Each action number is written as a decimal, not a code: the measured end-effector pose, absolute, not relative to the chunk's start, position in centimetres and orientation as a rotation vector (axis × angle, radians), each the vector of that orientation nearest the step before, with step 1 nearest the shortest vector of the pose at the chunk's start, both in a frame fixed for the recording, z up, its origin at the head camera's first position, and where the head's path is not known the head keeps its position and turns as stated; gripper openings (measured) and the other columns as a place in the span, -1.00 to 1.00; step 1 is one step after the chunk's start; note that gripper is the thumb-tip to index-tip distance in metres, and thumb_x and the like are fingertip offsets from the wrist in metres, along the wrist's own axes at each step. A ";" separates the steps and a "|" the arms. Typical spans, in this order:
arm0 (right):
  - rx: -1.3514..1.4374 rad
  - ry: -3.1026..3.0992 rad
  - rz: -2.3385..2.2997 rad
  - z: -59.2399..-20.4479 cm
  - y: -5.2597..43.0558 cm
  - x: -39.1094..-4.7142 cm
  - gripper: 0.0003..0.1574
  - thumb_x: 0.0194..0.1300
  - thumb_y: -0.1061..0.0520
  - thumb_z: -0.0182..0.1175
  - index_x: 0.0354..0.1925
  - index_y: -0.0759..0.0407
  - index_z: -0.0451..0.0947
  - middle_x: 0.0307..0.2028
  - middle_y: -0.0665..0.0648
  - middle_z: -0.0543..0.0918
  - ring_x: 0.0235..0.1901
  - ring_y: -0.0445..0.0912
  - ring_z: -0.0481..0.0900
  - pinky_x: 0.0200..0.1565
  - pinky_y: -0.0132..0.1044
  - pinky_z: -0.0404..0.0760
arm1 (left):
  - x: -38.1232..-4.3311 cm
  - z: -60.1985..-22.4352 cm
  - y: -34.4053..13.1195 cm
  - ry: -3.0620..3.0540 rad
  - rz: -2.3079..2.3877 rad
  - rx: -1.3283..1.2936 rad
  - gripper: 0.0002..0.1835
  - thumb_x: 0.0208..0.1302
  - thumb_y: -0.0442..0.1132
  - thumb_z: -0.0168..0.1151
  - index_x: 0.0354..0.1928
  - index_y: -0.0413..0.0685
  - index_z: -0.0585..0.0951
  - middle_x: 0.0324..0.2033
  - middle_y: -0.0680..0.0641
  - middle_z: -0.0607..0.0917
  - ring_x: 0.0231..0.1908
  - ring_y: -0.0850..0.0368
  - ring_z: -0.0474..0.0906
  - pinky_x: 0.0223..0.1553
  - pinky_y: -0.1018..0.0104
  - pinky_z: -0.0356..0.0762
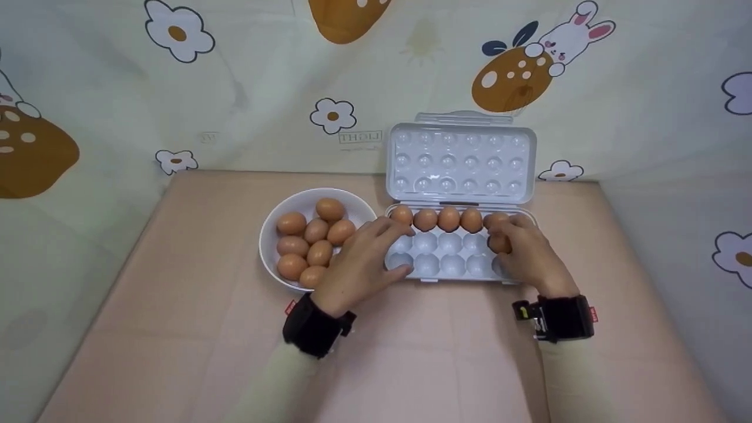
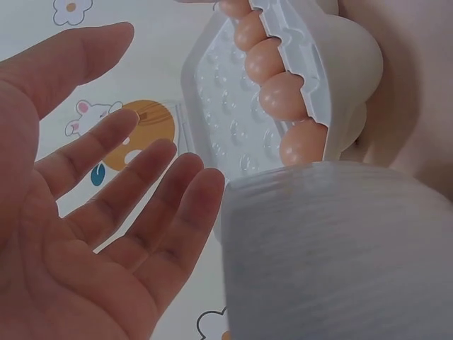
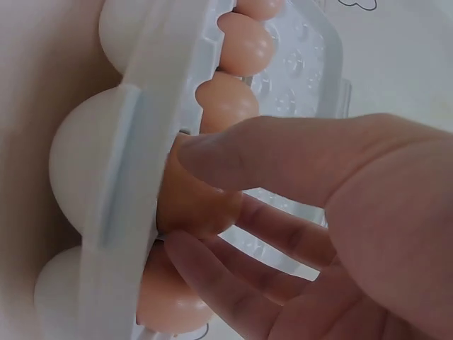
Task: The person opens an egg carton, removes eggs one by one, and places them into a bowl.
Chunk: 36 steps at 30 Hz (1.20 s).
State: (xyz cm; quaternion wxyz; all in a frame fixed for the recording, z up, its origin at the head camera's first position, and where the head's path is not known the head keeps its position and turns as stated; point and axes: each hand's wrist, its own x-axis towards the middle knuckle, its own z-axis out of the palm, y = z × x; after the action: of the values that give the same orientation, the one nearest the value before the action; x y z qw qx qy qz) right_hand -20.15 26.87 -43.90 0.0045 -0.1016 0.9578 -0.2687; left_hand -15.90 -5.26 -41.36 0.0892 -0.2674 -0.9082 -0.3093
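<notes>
My right hand (image 1: 531, 252) pinches a brown egg (image 3: 195, 195) between thumb and fingers, low at the right end of the egg tray's middle row. The white plastic egg tray (image 1: 439, 278) lies with its lid (image 1: 458, 197) raised at the back. Along the back row sit several brown eggs (image 1: 449, 219), the rightmost partly covered by my right hand. My left hand (image 1: 361, 261) holds nothing, its fingers spread over the gap between the tray and a white bowl (image 1: 267, 258). Inside the bowl are several more brown eggs (image 1: 292, 245), some hidden behind that hand.
The bowl stands close against the tray's left side. A pinkish cloth (image 1: 176, 305) covers the table. Behind it hangs a pale curtain (image 1: 258, 88) with flowers and rabbits, close to the raised lid.
</notes>
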 end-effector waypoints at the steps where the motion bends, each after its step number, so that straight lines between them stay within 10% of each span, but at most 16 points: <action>1: -0.329 3.013 -0.843 -44.0 26.9 -20.2 -0.41 0.12 0.56 0.22 0.11 0.25 0.66 -0.05 0.28 0.45 -0.05 0.18 0.45 -0.01 0.02 0.48 | -15.9 -41.4 -5.2 -2.694 -0.917 -0.801 -0.50 0.26 -0.12 0.58 0.21 0.12 0.63 0.13 0.04 0.66 0.10 0.06 0.58 0.11 0.17 0.62; 36: -0.565 3.242 -0.997 -42.1 26.1 -19.0 -0.60 0.16 0.39 0.50 -0.01 0.24 0.73 -0.11 0.20 0.62 -0.18 0.02 0.59 -0.16 -0.11 0.70 | -16.1 -41.4 -5.2 -2.583 -0.939 -0.821 -0.51 0.26 -0.23 0.57 0.20 0.05 0.63 0.11 -0.02 0.68 0.11 0.01 0.62 0.15 0.14 0.63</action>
State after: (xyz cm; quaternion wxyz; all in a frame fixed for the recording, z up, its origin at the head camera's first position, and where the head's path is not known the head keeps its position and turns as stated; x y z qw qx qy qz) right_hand -19.03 26.09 -42.05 -0.1478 -0.1624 0.9325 -0.2868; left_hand -16.15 -5.17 -41.37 0.1363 -0.2835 -0.8921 -0.3242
